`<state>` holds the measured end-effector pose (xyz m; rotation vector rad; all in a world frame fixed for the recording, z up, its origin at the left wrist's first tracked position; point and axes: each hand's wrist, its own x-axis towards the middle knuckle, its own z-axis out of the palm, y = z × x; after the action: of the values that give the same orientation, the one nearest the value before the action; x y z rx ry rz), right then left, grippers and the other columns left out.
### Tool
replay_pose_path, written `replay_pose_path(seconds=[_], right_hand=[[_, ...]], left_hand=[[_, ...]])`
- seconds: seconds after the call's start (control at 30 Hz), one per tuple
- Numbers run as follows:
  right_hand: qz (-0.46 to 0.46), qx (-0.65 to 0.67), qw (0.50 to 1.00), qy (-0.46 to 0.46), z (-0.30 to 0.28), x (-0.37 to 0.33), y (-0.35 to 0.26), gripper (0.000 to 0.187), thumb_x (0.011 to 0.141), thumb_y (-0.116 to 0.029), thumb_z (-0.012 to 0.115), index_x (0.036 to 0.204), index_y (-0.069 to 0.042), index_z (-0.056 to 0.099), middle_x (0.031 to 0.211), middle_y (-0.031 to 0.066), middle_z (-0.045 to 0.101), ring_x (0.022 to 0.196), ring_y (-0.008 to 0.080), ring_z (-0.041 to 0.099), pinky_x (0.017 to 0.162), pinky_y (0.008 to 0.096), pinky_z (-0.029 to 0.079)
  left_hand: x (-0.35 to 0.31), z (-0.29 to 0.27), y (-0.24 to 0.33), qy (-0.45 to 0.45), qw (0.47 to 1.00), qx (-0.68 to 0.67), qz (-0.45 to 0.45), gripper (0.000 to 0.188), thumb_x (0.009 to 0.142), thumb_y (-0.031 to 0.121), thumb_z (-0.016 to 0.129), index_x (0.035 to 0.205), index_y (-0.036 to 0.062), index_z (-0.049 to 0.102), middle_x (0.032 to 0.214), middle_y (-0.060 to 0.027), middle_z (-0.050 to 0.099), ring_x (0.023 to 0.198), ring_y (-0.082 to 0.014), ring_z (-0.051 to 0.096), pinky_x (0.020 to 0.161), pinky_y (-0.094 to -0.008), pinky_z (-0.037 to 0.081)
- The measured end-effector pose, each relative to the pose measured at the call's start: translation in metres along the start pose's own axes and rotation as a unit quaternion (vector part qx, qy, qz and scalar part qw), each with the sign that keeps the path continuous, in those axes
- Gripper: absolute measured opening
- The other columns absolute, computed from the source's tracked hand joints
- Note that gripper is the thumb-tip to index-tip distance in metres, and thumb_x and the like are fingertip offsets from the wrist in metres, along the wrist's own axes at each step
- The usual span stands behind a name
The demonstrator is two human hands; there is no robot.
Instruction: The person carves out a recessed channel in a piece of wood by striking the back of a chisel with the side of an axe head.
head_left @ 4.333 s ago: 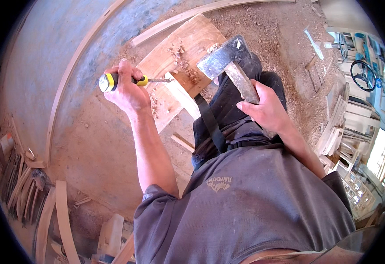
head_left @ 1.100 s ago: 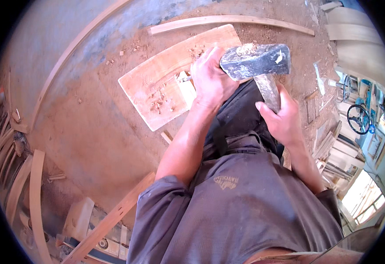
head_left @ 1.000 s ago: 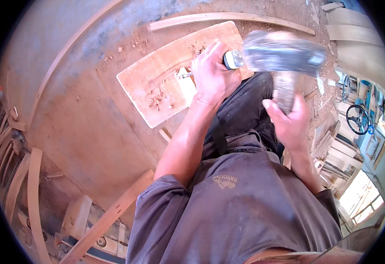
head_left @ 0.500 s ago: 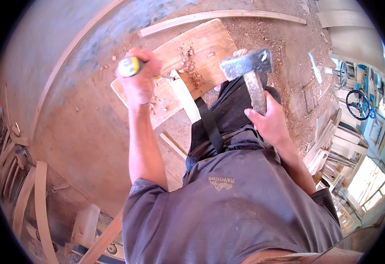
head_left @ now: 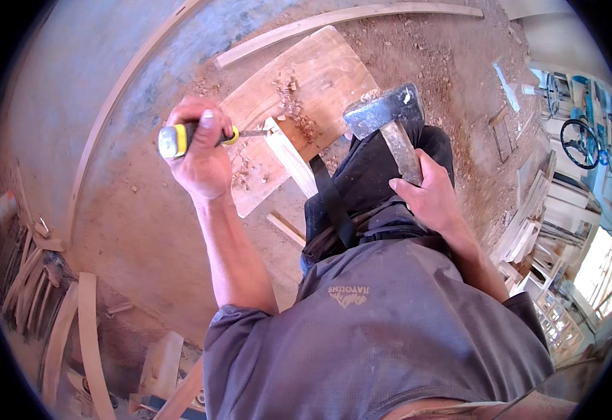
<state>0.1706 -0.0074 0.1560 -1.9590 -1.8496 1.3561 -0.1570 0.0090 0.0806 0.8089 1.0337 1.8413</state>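
Observation:
My left hand [head_left: 199, 148] is closed around the black and yellow handle of a chisel [head_left: 251, 133]. Its metal blade points right, with the tip at the end of a pale wooden piece [head_left: 288, 155]. That piece lies on a wide wooden board [head_left: 334, 59], partly beside my thigh, with a dark strap [head_left: 332, 199] near it. In my right hand [head_left: 428, 187] is a hammer [head_left: 383, 110], gripped by its worn wooden handle. The heavy steel head sits above my dark trouser leg, apart from the chisel.
Curled wood shavings [head_left: 292, 98] lie on the board. A long plank [head_left: 348, 17] rests on the ground beyond it, and another long strip [head_left: 113, 105] curves along the left. Curved timber pieces [head_left: 90, 343] stand lower left. Stacked wood [head_left: 523, 224] and a black handwheel [head_left: 580, 143] are at right.
My left hand has moved left and slightly down, and the chisel now lies flatter, its blade in plain sight. The hammer has shifted slightly left and down, still in my right hand.

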Motion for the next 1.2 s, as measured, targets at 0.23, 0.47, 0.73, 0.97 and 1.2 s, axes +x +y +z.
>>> replay_pose_path(seconds=[0.23,0.47,0.73,0.97,1.2], right_hand=[[0.009,0.006,1.000,-0.006,-0.002,0.005,0.000,0.036,0.085,-0.013,0.073,0.110,0.007,0.058,0.082,0.0235,0.061,0.074,0.0223,0.059,0.072,0.0373,0.050],[0.050,0.033,0.998,-0.011,-0.002,0.012,0.006,0.034,0.085,-0.013,0.073,0.109,0.006,0.058,0.081,0.0208,0.060,0.074,0.0212,0.059,0.072,0.0366,0.050],[0.021,0.047,0.999,0.008,-0.005,0.018,0.001,0.033,0.085,-0.014,0.073,0.108,0.005,0.058,0.079,0.0170,0.059,0.074,0.0186,0.056,0.072,0.0352,0.049],[-0.219,0.177,0.953,0.113,-0.012,0.027,-0.055,0.016,0.090,0.003,0.071,0.099,-0.004,0.059,0.078,0.0003,0.061,0.057,0.0049,0.055,0.051,0.0225,0.045],[-0.254,-0.185,0.948,-0.052,-0.016,0.042,-0.080,0.025,0.089,-0.009,0.070,0.109,-0.001,0.060,0.081,0.0159,0.070,0.070,0.0267,0.069,0.066,0.0383,0.053]], left_hand=[[-0.005,0.003,-0.022,0.081,0.996,-0.034,-0.007,0.012,0.094,0.006,0.062,0.083,0.0063,0.058,0.073,-0.0090,0.056,0.066,-0.0206,0.051,0.060,-0.0361,0.044],[-0.006,0.010,-0.031,0.145,0.989,0.017,-0.006,0.013,0.094,0.002,0.063,0.083,0.0046,0.057,0.065,-0.0092,0.057,0.057,-0.0190,0.052,0.057,-0.0352,0.046],[-0.005,0.040,-0.028,0.196,0.967,0.162,-0.020,0.017,0.095,0.011,0.070,0.085,0.0035,0.059,0.063,-0.0054,0.057,0.057,-0.0146,0.054,0.057,-0.0307,0.045],[-0.012,0.052,-0.035,0.192,0.928,0.320,-0.011,0.027,0.096,0.025,0.075,0.087,0.0040,0.059,0.067,-0.0040,0.059,0.061,-0.0116,0.056,0.055,-0.0247,0.044],[-0.037,0.075,-0.045,0.081,0.958,0.268,0.057,0.041,0.069,0.005,0.089,0.104,-0.0004,0.070,0.090,-0.0055,0.072,0.085,-0.0133,0.070,0.078,-0.0288,0.055]])
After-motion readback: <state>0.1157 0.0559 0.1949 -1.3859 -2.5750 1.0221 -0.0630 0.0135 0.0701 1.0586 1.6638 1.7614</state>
